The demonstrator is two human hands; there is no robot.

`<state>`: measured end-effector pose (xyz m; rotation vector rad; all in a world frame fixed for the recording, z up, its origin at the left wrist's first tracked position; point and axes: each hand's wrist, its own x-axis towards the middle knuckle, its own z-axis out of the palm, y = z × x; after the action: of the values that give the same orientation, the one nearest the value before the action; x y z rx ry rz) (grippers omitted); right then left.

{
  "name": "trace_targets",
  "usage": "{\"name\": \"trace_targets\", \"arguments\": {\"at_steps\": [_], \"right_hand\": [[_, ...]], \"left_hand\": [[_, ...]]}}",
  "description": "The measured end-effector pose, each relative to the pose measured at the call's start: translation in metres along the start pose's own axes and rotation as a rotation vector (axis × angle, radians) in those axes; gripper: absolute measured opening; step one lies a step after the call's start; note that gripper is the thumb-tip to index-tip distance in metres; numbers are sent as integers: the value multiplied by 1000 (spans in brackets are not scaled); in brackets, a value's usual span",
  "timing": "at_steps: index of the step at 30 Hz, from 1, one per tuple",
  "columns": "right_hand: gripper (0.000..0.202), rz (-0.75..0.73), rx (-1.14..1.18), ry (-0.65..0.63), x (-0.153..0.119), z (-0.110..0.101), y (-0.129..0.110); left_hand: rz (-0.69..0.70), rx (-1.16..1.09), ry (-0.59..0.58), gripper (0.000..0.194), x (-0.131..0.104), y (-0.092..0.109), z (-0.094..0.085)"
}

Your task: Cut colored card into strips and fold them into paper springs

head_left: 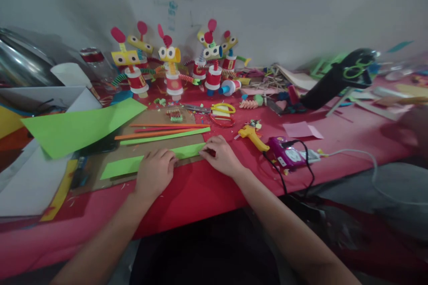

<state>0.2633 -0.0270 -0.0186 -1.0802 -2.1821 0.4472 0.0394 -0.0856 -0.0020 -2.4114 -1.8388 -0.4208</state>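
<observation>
A wide light-green paper strip (122, 167) lies along the near edge of a brown cardboard sheet (96, 185). My left hand (154, 173) is curled over its middle, thumb and fingertips pressed together on the paper. At the strip's right end my right hand (222, 156) pinches the edge between thumb and fingers. Just beyond my hands lie a narrow green strip (163, 137) and several orange and red strips (147, 134). Folded paper springs (175, 116) rest farther back on the cardboard, next to scissors with yellow and red handles (223, 109).
Several paper-cup robot figures (174, 82) stand along the wall. On the right are a yellow glue gun (254, 138), a purple power strip (289, 153) with cables, and a black cylindrical object (326, 84). A large green sheet (83, 129) leans over a white box (78, 93) at left.
</observation>
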Motion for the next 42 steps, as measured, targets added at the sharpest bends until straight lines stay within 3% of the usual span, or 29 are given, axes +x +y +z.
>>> {"name": "trace_targets", "arguments": {"at_steps": [12, 20, 23, 28, 31, 34, 42], "right_hand": [[15, 146, 17, -29, 7, 2, 1], [16, 161, -19, 16, 6, 2, 0], [6, 24, -143, 43, 1, 4, -3], [19, -256, -394, -186, -6, 2, -16], [25, -307, -495, -233, -10, -2, -24], [29, -343, -570, -185, -16, -3, -27], [37, -332, -521, -203, -21, 1, -22]], "left_hand": [[-238, -35, -229, 21, 18, -3, -10], [-298, 0, -125, 32, 14, -8, -7], [-325, -6, -155, 33, 14, -7, -8], [-364, -9, -189, 32, 15, -2, -13], [-336, -11, -153, 31, 14, -2, -13], [-293, -10, -104, 30, 10, -7, -11], [-354, 27, -70, 24, -16, -40, -17]]}}
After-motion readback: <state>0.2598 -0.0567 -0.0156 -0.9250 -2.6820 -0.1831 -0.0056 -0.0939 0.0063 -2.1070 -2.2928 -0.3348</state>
